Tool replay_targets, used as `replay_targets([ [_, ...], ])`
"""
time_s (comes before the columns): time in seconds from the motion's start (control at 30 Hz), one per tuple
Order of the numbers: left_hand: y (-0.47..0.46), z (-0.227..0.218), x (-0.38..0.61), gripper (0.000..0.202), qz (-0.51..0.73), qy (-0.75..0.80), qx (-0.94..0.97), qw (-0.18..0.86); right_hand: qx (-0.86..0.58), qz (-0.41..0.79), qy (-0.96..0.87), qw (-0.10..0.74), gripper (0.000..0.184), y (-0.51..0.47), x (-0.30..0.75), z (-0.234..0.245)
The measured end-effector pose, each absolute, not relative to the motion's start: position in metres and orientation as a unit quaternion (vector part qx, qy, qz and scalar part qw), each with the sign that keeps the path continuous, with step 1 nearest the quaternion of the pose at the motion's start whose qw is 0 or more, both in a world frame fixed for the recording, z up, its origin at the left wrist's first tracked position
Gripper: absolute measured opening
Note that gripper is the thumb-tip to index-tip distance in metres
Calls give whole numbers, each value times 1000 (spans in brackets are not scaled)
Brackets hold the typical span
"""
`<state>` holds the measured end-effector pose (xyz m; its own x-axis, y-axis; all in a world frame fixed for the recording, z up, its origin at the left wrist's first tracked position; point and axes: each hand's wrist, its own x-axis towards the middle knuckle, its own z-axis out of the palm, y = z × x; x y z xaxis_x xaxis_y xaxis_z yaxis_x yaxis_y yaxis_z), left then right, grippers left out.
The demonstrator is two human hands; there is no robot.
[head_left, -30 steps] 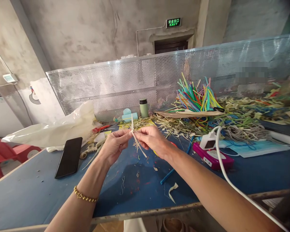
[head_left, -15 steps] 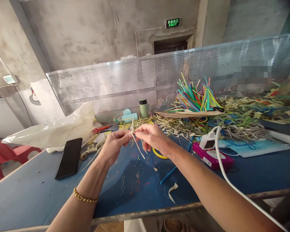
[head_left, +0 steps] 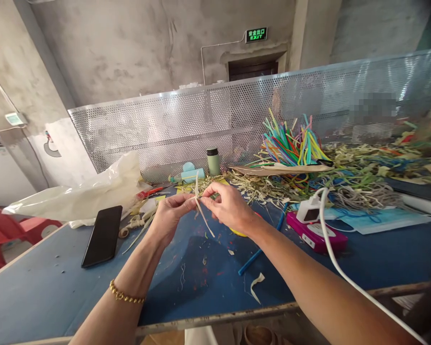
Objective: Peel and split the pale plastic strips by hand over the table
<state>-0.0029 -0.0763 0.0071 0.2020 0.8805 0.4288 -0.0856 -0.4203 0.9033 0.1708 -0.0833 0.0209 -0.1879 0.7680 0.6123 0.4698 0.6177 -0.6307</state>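
Note:
Both hands meet above the middle of the blue table (head_left: 154, 292), pinching a thin pale strip (head_left: 204, 218) that looks like dried plant fibre. My left hand (head_left: 168, 215) is closed, thumb against forefinger, on the strip near its middle. From the other side my right hand (head_left: 228, 206) pinches at the same spot with its fingers curled. One end of the strip points up past the fingertips; a longer end hangs down toward the table. What lies right between the fingertips is too small to make out. A yellow ring-shaped thing (head_left: 238, 234) shows partly behind my right hand.
A black phone (head_left: 102, 235) and a plastic bag (head_left: 82, 191) lie left. Behind are red-handled scissors (head_left: 149, 192), a green bottle (head_left: 213, 162) and colourful pipe cleaners (head_left: 290, 143) among dried strips. At right, a magenta box (head_left: 316, 232) with a white cable (head_left: 330, 249); a blue stick (head_left: 251, 261) lies nearer.
My right hand has shifted slightly and its fingers have curled in more at the strip. My left hand stays nearly still, holding the strip in the same place.

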Motion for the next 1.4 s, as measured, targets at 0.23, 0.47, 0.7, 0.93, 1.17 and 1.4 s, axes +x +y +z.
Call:
replay_targets([
  [0.23, -80, 9, 1, 19, 566, 334, 640, 398, -397, 119, -782, 466, 29, -87, 169, 23],
  [0.47, -80, 6, 1, 17, 561, 289, 632, 450, -388, 173, -778, 463, 27, -82, 167, 19],
  [0.7, -79, 8, -1, 18, 558, 291, 636, 447, -386, 116, -796, 452, 32, -84, 169, 21],
  [0.93, -81, 11, -5, 18, 519, 341, 719, 312, -392, 157, -751, 508, 37, -81, 182, 32],
  [1.17, -82, 13, -4, 17, 509, 360, 733, 271, -347, 339, -721, 496, 21, -73, 175, 17],
  [1.4, -81, 13, -4, 18, 538, 365, 718, 249, -358, 418, -695, 463, 15, -74, 177, 18],
])
